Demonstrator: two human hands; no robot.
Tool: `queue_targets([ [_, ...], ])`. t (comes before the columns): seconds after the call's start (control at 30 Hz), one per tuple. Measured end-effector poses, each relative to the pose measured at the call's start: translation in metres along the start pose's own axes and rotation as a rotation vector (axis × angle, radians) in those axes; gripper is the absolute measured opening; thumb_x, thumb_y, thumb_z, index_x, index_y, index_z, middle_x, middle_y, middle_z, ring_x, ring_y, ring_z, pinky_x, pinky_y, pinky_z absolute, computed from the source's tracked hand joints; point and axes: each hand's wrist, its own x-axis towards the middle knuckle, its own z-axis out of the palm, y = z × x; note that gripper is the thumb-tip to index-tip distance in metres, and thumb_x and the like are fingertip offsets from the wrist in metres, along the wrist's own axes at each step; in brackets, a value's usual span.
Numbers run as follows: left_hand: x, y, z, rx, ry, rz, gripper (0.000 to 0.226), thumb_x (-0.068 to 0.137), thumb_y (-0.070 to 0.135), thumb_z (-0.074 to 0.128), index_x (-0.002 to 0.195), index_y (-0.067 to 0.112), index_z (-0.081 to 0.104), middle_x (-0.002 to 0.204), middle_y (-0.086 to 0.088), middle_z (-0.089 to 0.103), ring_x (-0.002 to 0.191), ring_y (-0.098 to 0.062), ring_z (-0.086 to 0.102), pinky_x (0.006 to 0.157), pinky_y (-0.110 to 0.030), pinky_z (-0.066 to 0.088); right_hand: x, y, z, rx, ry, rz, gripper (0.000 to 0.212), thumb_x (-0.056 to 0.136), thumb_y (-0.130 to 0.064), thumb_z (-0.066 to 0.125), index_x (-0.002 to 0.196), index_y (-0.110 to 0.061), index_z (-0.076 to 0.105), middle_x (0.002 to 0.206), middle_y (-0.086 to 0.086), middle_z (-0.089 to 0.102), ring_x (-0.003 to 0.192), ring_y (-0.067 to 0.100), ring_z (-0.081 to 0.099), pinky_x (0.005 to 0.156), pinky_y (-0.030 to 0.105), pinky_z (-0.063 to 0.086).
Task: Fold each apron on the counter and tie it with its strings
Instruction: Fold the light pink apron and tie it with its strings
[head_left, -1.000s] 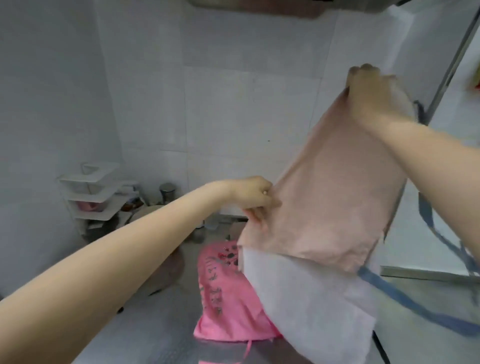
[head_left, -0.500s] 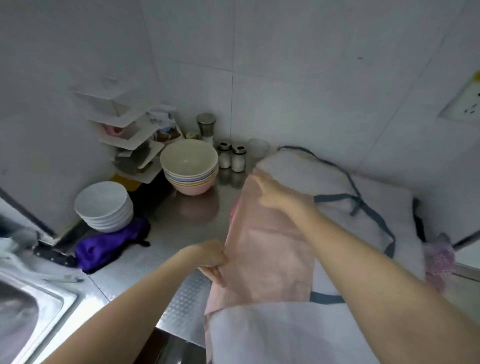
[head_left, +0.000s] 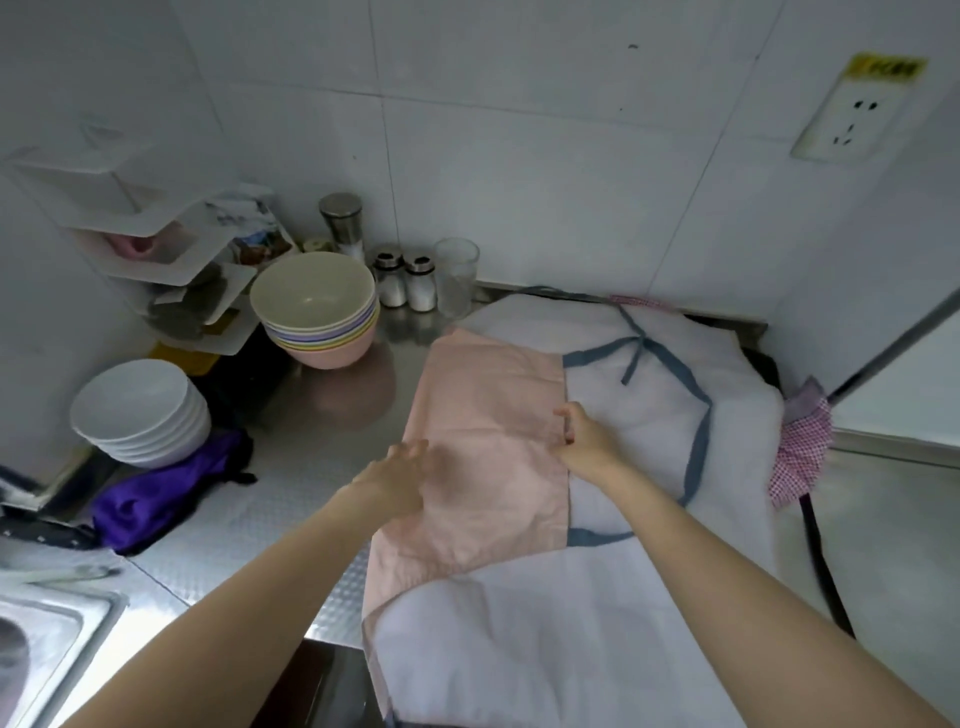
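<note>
A white apron (head_left: 654, 415) with blue-grey strings (head_left: 696, 410) lies spread on the steel counter (head_left: 291, 488). Its pink side (head_left: 483, 395) is folded over the left half, and its lower part hangs over the counter's front edge. My left hand (head_left: 400, 473) rests flat with straight fingers on the pink fabric's left part. My right hand (head_left: 584, 439) pinches the pink fabric's right edge in the middle. A purple apron (head_left: 156, 493) lies bundled at the left, and a pink checked cloth (head_left: 800, 452) hangs at the right.
A stack of coloured bowls (head_left: 322, 322) and a stack of white bowls (head_left: 140, 410) stand left of the apron. Shakers (head_left: 405, 280) and a glass (head_left: 456, 275) line the back wall beside a corner shelf (head_left: 156, 260). A sink (head_left: 47, 639) sits at the lower left.
The apron came down from the air onto the counter, pink side folded over. My left hand moved from its edge to lie flat on it; my right hand dropped to the fold's edge.
</note>
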Motion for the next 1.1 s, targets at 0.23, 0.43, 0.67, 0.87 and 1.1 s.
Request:
queue_targets([
  [0.23,-0.005,0.016,0.008,0.127,-0.008,0.132,0.093,0.088,0.023,0.060,0.149,0.016,-0.010,0.155,-0.015,-0.015,0.144,-0.036,0.005,0.116,-0.036,0.013,-0.026,-0.023,0.008,0.125,0.174,-0.177,0.021,0.083,0.000,0.058,0.101,-0.009,0.066,0.087,0.000,0.059,0.080,0.013,0.054,0.060,0.017,0.038],
  [0.43,0.004,0.036,0.019,0.169,-0.043,0.144,0.087,0.083,0.019,0.064,0.148,0.012,0.007,0.150,-0.017,0.008,0.133,-0.041,0.030,0.111,-0.041,0.029,-0.043,0.020,-0.016,-0.262,0.102,0.011,0.027,0.090,-0.007,0.050,0.115,-0.005,0.058,0.116,0.009,0.061,0.102,0.024,0.060,0.082,0.024,0.046],
  [0.67,0.017,0.070,0.000,0.237,0.166,0.200,0.080,0.092,0.017,0.050,0.149,0.025,-0.005,0.157,-0.002,-0.015,0.144,-0.033,0.004,0.113,-0.049,0.024,-0.033,0.046,-0.057,-0.399,0.483,0.155,0.027,0.094,-0.017,0.046,0.115,-0.010,0.062,0.128,0.016,0.045,0.116,0.033,0.041,0.094,0.036,0.040],
  [0.87,0.022,0.108,-0.007,0.278,0.053,0.361,0.083,0.090,0.037,0.055,0.148,0.036,-0.005,0.154,-0.003,-0.023,0.140,-0.045,-0.011,0.109,-0.060,0.021,-0.018,0.075,-0.084,0.002,0.325,0.438,0.034,0.095,-0.016,0.045,0.119,0.005,0.054,0.123,0.022,0.055,0.112,0.036,0.052,0.088,0.033,0.043],
  [1.1,0.041,0.124,0.003,0.297,-0.030,0.346,0.093,0.086,0.042,0.060,0.146,0.039,-0.011,0.153,-0.007,-0.026,0.135,-0.054,-0.015,0.108,-0.067,0.017,-0.037,0.033,-0.079,-0.297,0.907,-0.570,0.026,0.082,-0.006,0.044,0.084,0.002,0.069,0.088,0.018,0.065,0.085,0.034,0.058,0.078,0.034,0.043],
])
